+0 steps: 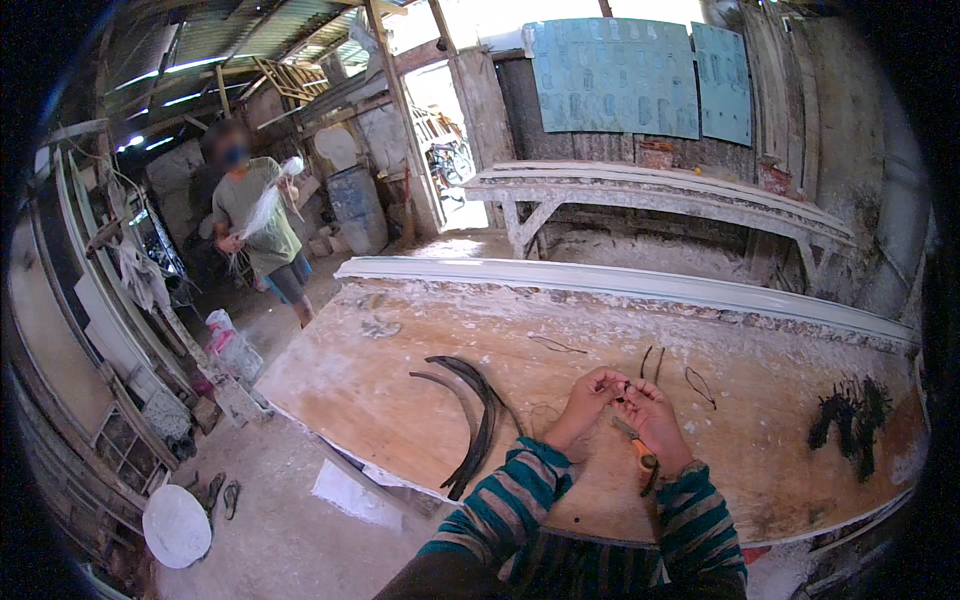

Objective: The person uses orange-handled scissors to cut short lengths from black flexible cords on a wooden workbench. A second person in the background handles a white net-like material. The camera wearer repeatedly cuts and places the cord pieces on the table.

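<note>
My left hand (596, 392) and my right hand (650, 414) meet above the wooden table, fingertips pinched together around a small dark piece (622, 393). Its exact kind is too small to tell. Beneath my right hand lies an orange-handled tool (643, 456) with a greyish tip. Just beyond that hand are two short, thin black strips (652, 363). A thin black loop (700, 386) rests to their right, and another dark loop (557, 345) is farther left. Left of my forearms lie long, curved black strips (482, 425), rubber-like in look.
A bunch of short black strips (850, 420) sits at the table's right end. A long white moulding (600, 285) borders the far edge. Behind stands a whitish bench (660, 185). At the left, a person (255, 205) holds pale fibres; a white round basin (177, 526) is on the floor.
</note>
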A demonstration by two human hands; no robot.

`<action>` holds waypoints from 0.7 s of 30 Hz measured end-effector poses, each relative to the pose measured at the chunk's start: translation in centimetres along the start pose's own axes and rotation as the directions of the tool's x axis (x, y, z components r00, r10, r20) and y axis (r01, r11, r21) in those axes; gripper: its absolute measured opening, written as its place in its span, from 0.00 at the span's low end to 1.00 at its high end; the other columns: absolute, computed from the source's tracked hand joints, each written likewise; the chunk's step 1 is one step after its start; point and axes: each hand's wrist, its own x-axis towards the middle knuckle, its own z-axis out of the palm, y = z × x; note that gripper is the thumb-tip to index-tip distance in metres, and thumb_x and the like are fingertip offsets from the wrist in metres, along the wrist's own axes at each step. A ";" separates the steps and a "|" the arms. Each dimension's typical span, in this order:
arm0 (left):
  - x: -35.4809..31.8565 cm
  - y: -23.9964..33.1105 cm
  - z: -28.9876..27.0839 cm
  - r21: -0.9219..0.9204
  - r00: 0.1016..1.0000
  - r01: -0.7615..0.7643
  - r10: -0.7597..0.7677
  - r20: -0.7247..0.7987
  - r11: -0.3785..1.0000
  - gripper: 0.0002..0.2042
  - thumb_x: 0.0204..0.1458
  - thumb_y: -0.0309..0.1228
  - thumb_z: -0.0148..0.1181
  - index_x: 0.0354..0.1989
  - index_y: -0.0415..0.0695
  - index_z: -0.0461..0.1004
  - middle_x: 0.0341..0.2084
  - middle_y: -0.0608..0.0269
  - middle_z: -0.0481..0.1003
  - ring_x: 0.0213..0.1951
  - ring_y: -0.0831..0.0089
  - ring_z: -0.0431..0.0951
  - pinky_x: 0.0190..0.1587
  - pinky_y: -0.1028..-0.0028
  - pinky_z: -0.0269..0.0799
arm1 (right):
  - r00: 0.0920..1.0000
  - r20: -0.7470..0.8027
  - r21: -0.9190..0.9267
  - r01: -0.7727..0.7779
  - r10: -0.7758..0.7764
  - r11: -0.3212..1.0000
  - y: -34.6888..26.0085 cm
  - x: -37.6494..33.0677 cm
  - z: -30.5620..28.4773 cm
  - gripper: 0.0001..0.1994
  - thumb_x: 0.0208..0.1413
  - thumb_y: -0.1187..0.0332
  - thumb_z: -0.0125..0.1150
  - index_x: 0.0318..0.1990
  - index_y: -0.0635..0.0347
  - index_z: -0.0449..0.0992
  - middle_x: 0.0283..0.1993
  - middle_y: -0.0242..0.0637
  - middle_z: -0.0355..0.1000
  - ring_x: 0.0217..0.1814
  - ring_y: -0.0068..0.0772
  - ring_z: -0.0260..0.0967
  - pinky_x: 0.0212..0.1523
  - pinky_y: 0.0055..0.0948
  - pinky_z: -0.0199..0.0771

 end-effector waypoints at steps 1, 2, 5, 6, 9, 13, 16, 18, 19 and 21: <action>-0.1 -0.3 0.1 -0.008 1.000 0.006 -0.006 -0.001 1.000 0.06 0.52 0.26 0.54 0.37 0.40 0.71 0.28 0.67 0.73 0.28 0.83 0.71 0.30 0.83 0.67 | 1.000 -0.004 -0.005 0.013 -0.013 1.000 0.0 -0.3 0.0 0.08 0.53 0.73 0.52 0.40 0.63 0.69 0.38 0.34 0.70 0.37 0.24 0.68 0.43 0.26 0.71; -0.1 -0.3 0.0 -0.010 1.000 0.007 -0.007 -0.002 1.000 0.06 0.52 0.26 0.54 0.37 0.40 0.71 0.28 0.68 0.73 0.28 0.84 0.70 0.29 0.83 0.67 | 1.000 -0.002 -0.008 0.029 -0.029 1.000 0.0 -0.3 0.2 0.08 0.53 0.73 0.52 0.41 0.63 0.69 0.38 0.34 0.70 0.38 0.24 0.68 0.44 0.26 0.70; -0.2 -0.3 0.0 0.041 1.000 0.006 -0.006 0.005 0.999 0.07 0.52 0.28 0.54 0.38 0.42 0.72 0.30 0.69 0.73 0.30 0.83 0.70 0.30 0.82 0.66 | 0.996 -0.057 -0.052 0.059 -0.062 0.997 -0.4 -0.7 0.9 0.08 0.53 0.74 0.52 0.41 0.64 0.69 0.39 0.34 0.70 0.39 0.24 0.68 0.43 0.23 0.69; -0.3 -0.1 0.1 0.066 1.000 0.005 -0.006 0.012 0.998 0.08 0.52 0.29 0.54 0.38 0.43 0.72 0.31 0.69 0.73 0.31 0.82 0.71 0.30 0.81 0.66 | 0.994 -0.077 -0.087 0.075 -0.082 0.993 -0.3 -0.5 0.6 0.08 0.53 0.73 0.53 0.40 0.64 0.70 0.39 0.35 0.71 0.39 0.23 0.68 0.42 0.22 0.69; 0.1 0.4 -0.2 0.100 1.000 0.017 -0.018 0.010 0.995 0.08 0.51 0.30 0.55 0.39 0.43 0.73 0.31 0.69 0.73 0.30 0.83 0.70 0.29 0.81 0.66 | 0.986 -0.108 -0.166 0.107 -0.126 0.980 -0.1 0.2 0.2 0.08 0.53 0.72 0.54 0.39 0.65 0.70 0.38 0.35 0.72 0.40 0.22 0.69 0.41 0.20 0.69; 0.4 0.5 -0.5 0.135 0.999 0.048 -0.045 -0.020 0.990 0.09 0.50 0.30 0.57 0.38 0.43 0.73 0.28 0.70 0.74 0.28 0.84 0.70 0.27 0.82 0.64 | 0.982 -0.124 -0.195 0.113 -0.139 0.974 0.0 0.4 0.4 0.09 0.53 0.72 0.54 0.40 0.65 0.71 0.38 0.34 0.72 0.39 0.22 0.69 0.41 0.20 0.68; 0.4 0.5 -0.5 0.137 0.998 0.049 -0.045 -0.034 0.989 0.08 0.49 0.29 0.57 0.38 0.43 0.74 0.26 0.71 0.74 0.25 0.85 0.69 0.24 0.84 0.62 | 0.981 -0.129 -0.217 0.112 -0.142 0.970 0.2 0.3 0.3 0.09 0.53 0.72 0.53 0.41 0.65 0.71 0.38 0.34 0.72 0.39 0.21 0.68 0.41 0.19 0.67; 0.3 0.4 -0.5 0.149 0.996 0.078 -0.072 -0.044 0.986 0.08 0.49 0.29 0.58 0.37 0.43 0.75 0.25 0.71 0.74 0.24 0.86 0.68 0.23 0.84 0.61 | 0.980 -0.130 -0.257 0.116 -0.153 0.960 0.1 0.3 0.4 0.09 0.53 0.72 0.53 0.40 0.65 0.71 0.38 0.33 0.72 0.39 0.21 0.67 0.41 0.19 0.66; 0.3 0.4 -0.5 0.152 0.996 0.075 -0.067 -0.054 0.986 0.08 0.48 0.29 0.58 0.37 0.42 0.75 0.24 0.71 0.74 0.23 0.86 0.68 0.22 0.84 0.61 | 0.978 -0.131 -0.287 0.121 -0.164 0.950 0.1 0.2 0.5 0.08 0.53 0.72 0.53 0.40 0.65 0.72 0.38 0.33 0.72 0.39 0.21 0.67 0.40 0.19 0.65; 0.2 0.7 -0.3 0.153 0.995 0.073 -0.062 -0.075 0.985 0.08 0.48 0.29 0.58 0.37 0.42 0.75 0.24 0.71 0.74 0.22 0.86 0.67 0.21 0.85 0.60 | 0.970 -0.140 -0.358 0.139 -0.200 0.923 0.0 0.2 0.8 0.07 0.52 0.72 0.54 0.38 0.65 0.72 0.36 0.32 0.72 0.37 0.20 0.67 0.39 0.18 0.65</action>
